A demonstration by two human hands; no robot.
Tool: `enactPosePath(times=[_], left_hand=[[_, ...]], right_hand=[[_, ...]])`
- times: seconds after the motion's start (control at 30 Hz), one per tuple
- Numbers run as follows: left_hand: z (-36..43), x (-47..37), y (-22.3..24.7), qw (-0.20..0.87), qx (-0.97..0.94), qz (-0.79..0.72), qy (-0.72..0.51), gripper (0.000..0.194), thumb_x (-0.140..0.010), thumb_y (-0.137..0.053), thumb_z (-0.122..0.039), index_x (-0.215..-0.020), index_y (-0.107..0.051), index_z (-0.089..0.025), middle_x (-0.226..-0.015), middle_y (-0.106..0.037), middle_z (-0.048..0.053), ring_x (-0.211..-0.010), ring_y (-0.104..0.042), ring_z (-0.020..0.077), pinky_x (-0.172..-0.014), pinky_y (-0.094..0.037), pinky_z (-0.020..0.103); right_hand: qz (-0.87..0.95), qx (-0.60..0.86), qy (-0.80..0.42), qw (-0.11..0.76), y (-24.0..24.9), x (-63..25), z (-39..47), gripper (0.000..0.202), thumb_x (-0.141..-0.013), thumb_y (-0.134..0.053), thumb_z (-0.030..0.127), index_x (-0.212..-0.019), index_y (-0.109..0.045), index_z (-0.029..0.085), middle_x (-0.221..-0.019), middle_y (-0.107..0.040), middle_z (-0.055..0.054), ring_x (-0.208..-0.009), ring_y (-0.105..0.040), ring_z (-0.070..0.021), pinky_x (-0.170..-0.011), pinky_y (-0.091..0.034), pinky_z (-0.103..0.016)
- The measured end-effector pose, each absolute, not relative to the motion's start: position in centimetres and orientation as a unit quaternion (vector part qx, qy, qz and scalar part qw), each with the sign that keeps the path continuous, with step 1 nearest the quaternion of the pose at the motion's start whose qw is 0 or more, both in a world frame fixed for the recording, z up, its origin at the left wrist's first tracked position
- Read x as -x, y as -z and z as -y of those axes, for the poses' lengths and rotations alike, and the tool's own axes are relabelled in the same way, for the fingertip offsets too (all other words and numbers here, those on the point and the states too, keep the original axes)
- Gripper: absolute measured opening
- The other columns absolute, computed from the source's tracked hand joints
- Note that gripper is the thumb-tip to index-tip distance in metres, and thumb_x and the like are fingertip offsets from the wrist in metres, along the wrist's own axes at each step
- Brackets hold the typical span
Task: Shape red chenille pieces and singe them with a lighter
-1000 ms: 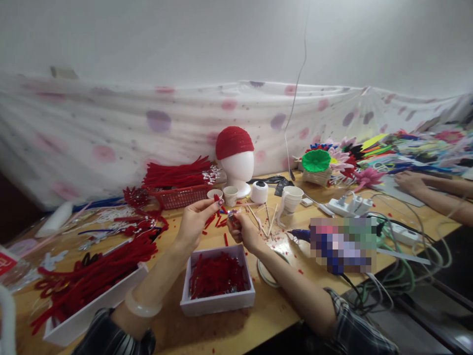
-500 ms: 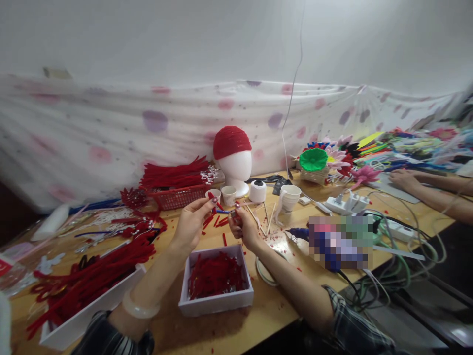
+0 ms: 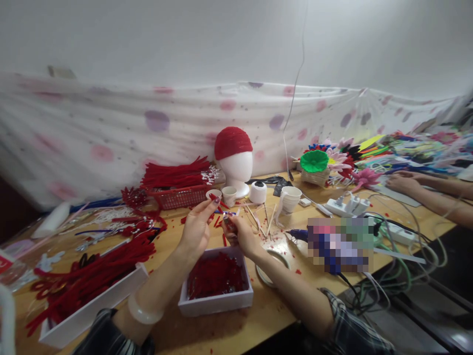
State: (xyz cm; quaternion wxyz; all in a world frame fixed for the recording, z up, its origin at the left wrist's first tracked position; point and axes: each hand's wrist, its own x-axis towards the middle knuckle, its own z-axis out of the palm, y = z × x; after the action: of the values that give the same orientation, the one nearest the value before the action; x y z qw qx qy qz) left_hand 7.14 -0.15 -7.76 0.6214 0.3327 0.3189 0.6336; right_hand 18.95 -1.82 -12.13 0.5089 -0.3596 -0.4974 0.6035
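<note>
My left hand (image 3: 195, 230), a pale bangle on its wrist, pinches a short red chenille strip (image 3: 220, 203) between thumb and fingertips. Close beside it, my right hand (image 3: 242, 235) is closed around a small metal-topped thing (image 3: 226, 219) that looks like a lighter; fingers hide most of it. Its top is near the strip, but I cannot tell whether they touch. Below both hands stands a white box (image 3: 216, 308) filled with red fuzzy pieces (image 3: 214, 276). A few loose red bits lie on the table behind the hands.
A foam head (image 3: 238, 170) wrapped in red stands behind, among paper cups (image 3: 290, 199) and a red basket (image 3: 181, 198). Another box (image 3: 92, 308) of red stems sits left. At right are a glue gun (image 3: 299, 235), power strips (image 3: 345, 203), cables and a co-worker's hands (image 3: 402, 183).
My right hand has shifted slightly left and down, bringing the metal-topped thing closer to the red strip. My left hand keeps its pinch, and the view has moved a little.
</note>
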Motion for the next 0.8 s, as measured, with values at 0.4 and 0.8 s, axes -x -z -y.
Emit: enactPosePath(times=[0.4, 0.8], left_hand=[[0.5, -7.5, 7.7, 0.635, -0.31, -0.33, -0.626, 0.029, -0.043, -0.095, -0.024, -0.064, -0.075, -0.021, -0.069, -0.074, -0.002, -0.065, -0.057, 0.0101, -0.061, -0.039, 0.022], [0.1, -7.0, 7.4, 0.623, -0.313, -0.338, -0.632, 0.037, -0.038, -0.096, -0.029, -0.068, -0.076, -0.02, -0.073, -0.075, -0.001, -0.066, -0.06, 0.0105, -0.057, -0.039, 0.021]], right_hand=[[0.478, 0.361, -0.62, 0.507, 11.7, -19.2, 1.9, 0.039, -0.082, -0.043, 0.052, -0.058, -0.038, 0.022, -0.047, -0.023, 0.008, -0.041, -0.013, -0.0071, -0.042, -0.01, -0.024], [0.392, 0.363, -0.636, 0.557, 12.1, -20.7, -0.1, 0.046, -0.078, -0.047, 0.061, -0.055, -0.042, 0.021, -0.043, -0.021, 0.01, -0.039, -0.01, -0.0054, -0.04, -0.005, -0.022]])
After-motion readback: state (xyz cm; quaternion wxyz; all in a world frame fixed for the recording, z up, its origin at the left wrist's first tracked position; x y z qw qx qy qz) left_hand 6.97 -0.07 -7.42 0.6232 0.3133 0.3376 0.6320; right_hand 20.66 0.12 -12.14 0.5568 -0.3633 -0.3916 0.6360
